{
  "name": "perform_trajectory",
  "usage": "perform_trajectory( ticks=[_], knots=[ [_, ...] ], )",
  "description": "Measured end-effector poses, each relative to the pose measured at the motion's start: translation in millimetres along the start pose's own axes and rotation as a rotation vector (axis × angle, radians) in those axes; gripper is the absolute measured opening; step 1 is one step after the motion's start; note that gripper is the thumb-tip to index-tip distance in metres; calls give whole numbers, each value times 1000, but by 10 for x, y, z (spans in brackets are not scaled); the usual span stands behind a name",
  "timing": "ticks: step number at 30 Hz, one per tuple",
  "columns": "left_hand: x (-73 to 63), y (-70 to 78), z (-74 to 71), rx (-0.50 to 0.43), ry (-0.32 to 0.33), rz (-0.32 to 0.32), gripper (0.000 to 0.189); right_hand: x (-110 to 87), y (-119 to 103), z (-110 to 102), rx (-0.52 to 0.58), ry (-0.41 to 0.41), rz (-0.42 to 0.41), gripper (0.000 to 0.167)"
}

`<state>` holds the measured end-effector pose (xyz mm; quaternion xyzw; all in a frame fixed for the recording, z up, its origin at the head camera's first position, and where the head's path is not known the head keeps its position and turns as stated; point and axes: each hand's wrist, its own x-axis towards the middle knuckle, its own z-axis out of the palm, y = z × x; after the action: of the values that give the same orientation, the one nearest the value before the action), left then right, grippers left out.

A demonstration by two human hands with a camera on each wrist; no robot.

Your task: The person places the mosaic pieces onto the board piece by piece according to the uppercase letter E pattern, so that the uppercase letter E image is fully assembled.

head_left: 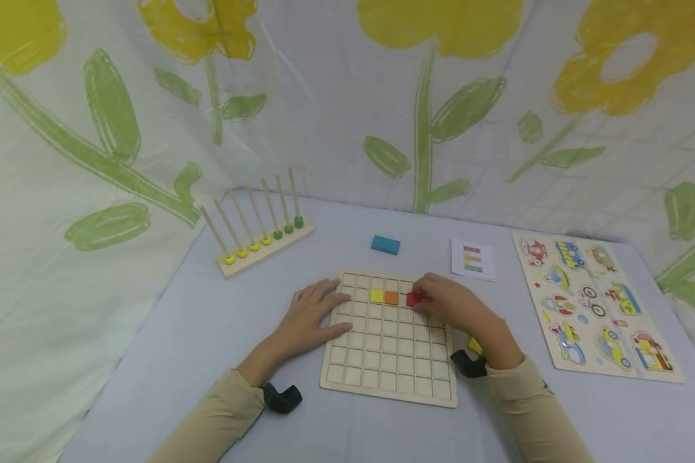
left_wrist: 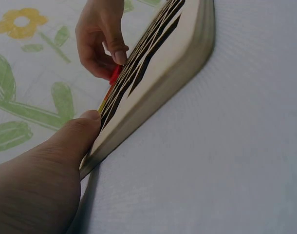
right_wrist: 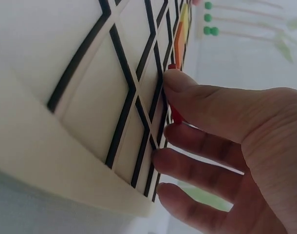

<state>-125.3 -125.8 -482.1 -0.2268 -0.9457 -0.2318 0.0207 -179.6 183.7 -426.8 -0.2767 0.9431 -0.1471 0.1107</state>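
A square wooden grid board (head_left: 388, 363) lies flat on the table. In one of its upper rows sit a yellow square tile (head_left: 377, 296) and, beside it, an orange square tile (head_left: 391, 298). My right hand (head_left: 448, 302) pinches a red square tile (head_left: 414, 299) between thumb and fingers, right at the cell to the right of the orange one. In the right wrist view the red tile (right_wrist: 175, 114) is tilted at the board's surface. My left hand (head_left: 309, 319) rests at the board's left edge with fingers spread, the thumb (left_wrist: 78, 134) lying on the rim.
Behind the board lies a blue block (head_left: 385, 245), with a printed pattern card (head_left: 473, 260) to its right. A peg rack with beads (head_left: 269, 247) stands back left; a picture puzzle board (head_left: 593, 308) lies right. Something yellow (head_left: 475, 346) shows under the right wrist.
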Motion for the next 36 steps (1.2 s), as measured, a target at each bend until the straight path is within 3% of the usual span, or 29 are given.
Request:
perform_trajectory(
  ticks=[4, 19, 36],
  knots=[
    [0, 9, -8, -3, 0, 0, 58, 17, -35, 1, -33, 22, -40, 20],
    [6, -7, 5, -9, 6, 10, 58, 59, -115, -18, -35, -6, -53, 25],
    [6, 8, -2, -9, 5, 10, 58, 78, -131, 35, -33, -6, -14, 24]
  ],
)
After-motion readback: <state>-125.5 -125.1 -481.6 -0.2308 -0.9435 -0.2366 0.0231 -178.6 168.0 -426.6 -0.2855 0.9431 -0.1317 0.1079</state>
